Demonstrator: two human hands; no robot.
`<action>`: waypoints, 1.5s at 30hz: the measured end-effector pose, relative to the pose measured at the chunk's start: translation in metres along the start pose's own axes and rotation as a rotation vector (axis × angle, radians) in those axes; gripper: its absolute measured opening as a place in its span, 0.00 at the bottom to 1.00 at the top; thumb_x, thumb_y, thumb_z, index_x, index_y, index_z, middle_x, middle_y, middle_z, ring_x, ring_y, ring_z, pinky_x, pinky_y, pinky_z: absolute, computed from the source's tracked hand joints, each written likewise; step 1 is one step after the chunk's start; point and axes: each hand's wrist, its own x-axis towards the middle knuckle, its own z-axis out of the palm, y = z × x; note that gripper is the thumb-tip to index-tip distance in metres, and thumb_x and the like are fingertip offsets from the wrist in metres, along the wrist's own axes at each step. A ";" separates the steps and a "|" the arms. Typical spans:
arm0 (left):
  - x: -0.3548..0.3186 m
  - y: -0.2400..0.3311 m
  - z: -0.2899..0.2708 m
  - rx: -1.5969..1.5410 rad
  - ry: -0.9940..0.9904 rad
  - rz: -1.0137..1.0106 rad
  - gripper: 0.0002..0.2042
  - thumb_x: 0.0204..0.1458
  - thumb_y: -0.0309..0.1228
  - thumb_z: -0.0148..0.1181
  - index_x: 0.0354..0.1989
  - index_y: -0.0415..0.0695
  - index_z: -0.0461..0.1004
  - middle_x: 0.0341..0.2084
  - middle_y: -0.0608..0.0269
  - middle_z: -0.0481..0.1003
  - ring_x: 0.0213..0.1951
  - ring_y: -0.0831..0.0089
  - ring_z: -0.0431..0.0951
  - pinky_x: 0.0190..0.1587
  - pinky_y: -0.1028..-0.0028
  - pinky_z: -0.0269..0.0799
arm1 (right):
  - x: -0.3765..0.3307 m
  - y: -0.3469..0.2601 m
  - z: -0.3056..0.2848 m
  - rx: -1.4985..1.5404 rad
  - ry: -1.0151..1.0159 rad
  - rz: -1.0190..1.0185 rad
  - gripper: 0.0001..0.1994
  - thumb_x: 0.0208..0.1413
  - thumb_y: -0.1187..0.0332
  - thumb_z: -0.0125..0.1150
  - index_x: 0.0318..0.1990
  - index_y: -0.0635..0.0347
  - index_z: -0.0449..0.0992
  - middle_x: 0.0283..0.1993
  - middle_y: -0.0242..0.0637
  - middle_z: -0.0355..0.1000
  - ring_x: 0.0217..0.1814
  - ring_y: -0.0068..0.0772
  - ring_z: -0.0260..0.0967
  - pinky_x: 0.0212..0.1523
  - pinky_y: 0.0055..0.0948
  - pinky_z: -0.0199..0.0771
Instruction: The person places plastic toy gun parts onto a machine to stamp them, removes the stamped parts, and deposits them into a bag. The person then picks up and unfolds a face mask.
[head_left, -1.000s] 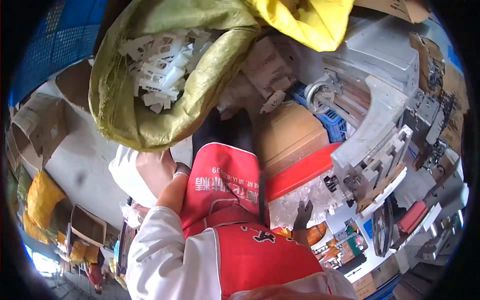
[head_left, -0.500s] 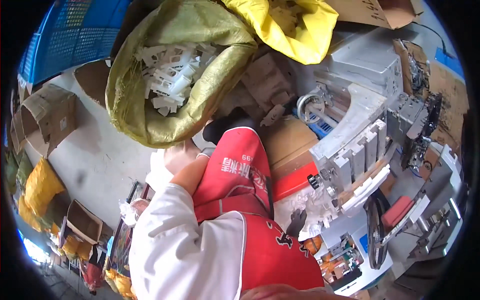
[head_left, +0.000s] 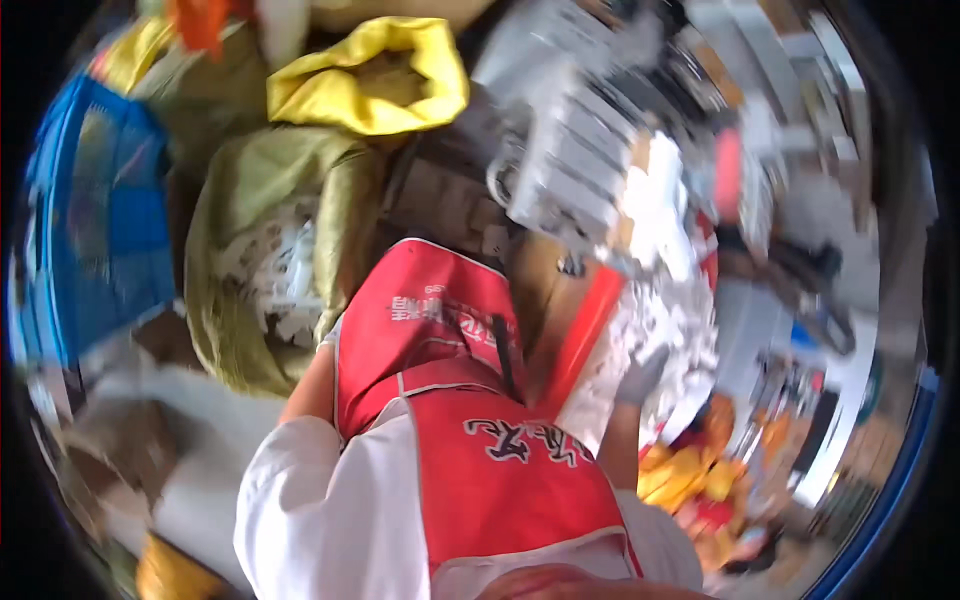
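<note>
My right hand (head_left: 643, 375), in a grey glove, is over a heap of small white plastic pieces (head_left: 683, 330) to the right of my lap. Motion smears its fingers, so I cannot make out whether it holds a piece. Beside the red apron (head_left: 455, 365), my left hand (head_left: 332, 334) hangs low next to an olive woven sack (head_left: 225, 345); only a sliver of it shows, with its fingers hidden. Inside that sack lie white plastic parts (head_left: 295, 265). A red edge (head_left: 585, 340) borders the heap on my side.
Ahead and right stands a grey metal machine (head_left: 575, 150). A yellow sack (head_left: 365, 100) stands behind the olive one, and a blue plastic crate (head_left: 100, 220) is at the far left. Orange and yellow bags (head_left: 690, 470) lie by my right elbow. A cardboard box (head_left: 120, 445) sits lower left.
The view has swung to the right, shifting sacks and machine leftward. My right hand and forearm show more fully, farther out over the white pieces. My left arm is still low beside the apron.
</note>
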 end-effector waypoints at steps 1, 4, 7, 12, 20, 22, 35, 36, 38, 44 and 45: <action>0.001 0.001 -0.003 -0.071 -0.005 0.028 0.17 0.61 0.33 0.47 0.55 0.40 0.73 0.50 0.58 0.76 0.50 0.66 0.75 0.53 0.65 0.69 | -0.009 0.020 0.002 -0.025 0.067 -0.077 0.26 0.71 0.57 0.35 0.66 0.68 0.55 0.62 0.40 0.59 0.53 0.34 0.65 0.51 0.32 0.72; -0.006 0.000 0.001 -0.284 -0.035 0.089 0.17 0.61 0.33 0.47 0.56 0.40 0.72 0.50 0.57 0.76 0.50 0.66 0.75 0.54 0.66 0.69 | -0.068 -0.002 0.016 0.213 -0.134 0.133 0.25 0.71 0.56 0.35 0.65 0.67 0.58 0.60 0.38 0.62 0.53 0.29 0.64 0.56 0.29 0.67; -0.006 0.011 0.000 -0.424 -0.090 0.140 0.18 0.62 0.32 0.46 0.56 0.39 0.72 0.50 0.57 0.76 0.50 0.67 0.75 0.54 0.67 0.69 | -0.073 -0.017 0.018 0.147 -0.162 -0.154 0.23 0.70 0.55 0.38 0.62 0.63 0.63 0.55 0.34 0.67 0.52 0.25 0.65 0.55 0.27 0.65; -0.008 0.030 0.001 -0.626 -0.124 0.230 0.18 0.62 0.32 0.46 0.56 0.39 0.72 0.50 0.57 0.76 0.50 0.67 0.75 0.54 0.69 0.68 | -0.064 -0.052 0.021 0.717 -0.246 0.125 0.22 0.68 0.53 0.42 0.58 0.61 0.67 0.52 0.34 0.70 0.51 0.25 0.68 0.52 0.27 0.67; -0.036 0.032 0.002 -0.662 -0.112 0.239 0.18 0.62 0.32 0.46 0.57 0.37 0.71 0.49 0.56 0.76 0.50 0.68 0.74 0.55 0.71 0.68 | -0.084 -0.046 0.030 0.775 -0.262 0.127 0.22 0.67 0.51 0.44 0.60 0.55 0.65 0.50 0.31 0.71 0.40 0.25 0.69 0.42 0.27 0.70; -0.043 0.031 -0.004 -0.659 -0.092 0.231 0.18 0.63 0.32 0.46 0.57 0.37 0.71 0.49 0.56 0.76 0.50 0.68 0.74 0.55 0.72 0.68 | -0.086 -0.048 0.030 0.868 -0.262 0.110 0.23 0.66 0.49 0.45 0.59 0.54 0.66 0.46 0.31 0.72 0.38 0.26 0.69 0.40 0.28 0.69; -0.102 0.116 -0.038 0.617 0.058 0.234 0.19 0.55 0.40 0.53 0.53 0.45 0.73 0.39 0.42 0.78 0.46 0.51 0.78 0.48 0.63 0.71 | -0.099 -0.018 0.033 1.095 -0.431 0.131 0.21 0.68 0.52 0.42 0.56 0.58 0.68 0.43 0.32 0.71 0.38 0.26 0.68 0.39 0.27 0.69; -0.104 0.122 -0.039 0.632 0.064 0.241 0.19 0.55 0.40 0.53 0.53 0.45 0.73 0.39 0.42 0.78 0.46 0.51 0.78 0.48 0.63 0.71 | -0.098 -0.013 0.033 1.066 -0.510 0.101 0.22 0.68 0.52 0.42 0.57 0.58 0.67 0.44 0.32 0.71 0.38 0.26 0.68 0.39 0.27 0.69; -0.116 0.137 -0.037 0.901 -0.020 0.397 0.18 0.56 0.40 0.51 0.50 0.45 0.74 0.39 0.40 0.77 0.46 0.46 0.76 0.47 0.61 0.71 | -0.098 -0.017 0.027 1.024 -0.551 0.104 0.21 0.68 0.52 0.41 0.57 0.59 0.67 0.44 0.32 0.71 0.38 0.26 0.68 0.39 0.26 0.69; -0.127 0.177 -0.019 1.007 0.268 0.430 0.15 0.54 0.37 0.46 0.36 0.39 0.76 0.32 0.43 0.78 0.42 0.44 0.76 0.44 0.53 0.71 | -0.094 -0.008 0.013 1.038 -0.389 0.005 0.21 0.67 0.52 0.45 0.57 0.58 0.68 0.45 0.29 0.70 0.38 0.21 0.66 0.40 0.25 0.68; -0.134 0.186 -0.018 1.072 0.116 0.386 0.14 0.55 0.36 0.47 0.36 0.39 0.76 0.32 0.44 0.78 0.41 0.45 0.77 0.44 0.54 0.71 | -0.091 -0.012 0.008 1.036 -0.391 0.006 0.21 0.67 0.52 0.45 0.57 0.58 0.68 0.45 0.29 0.70 0.38 0.21 0.66 0.40 0.25 0.68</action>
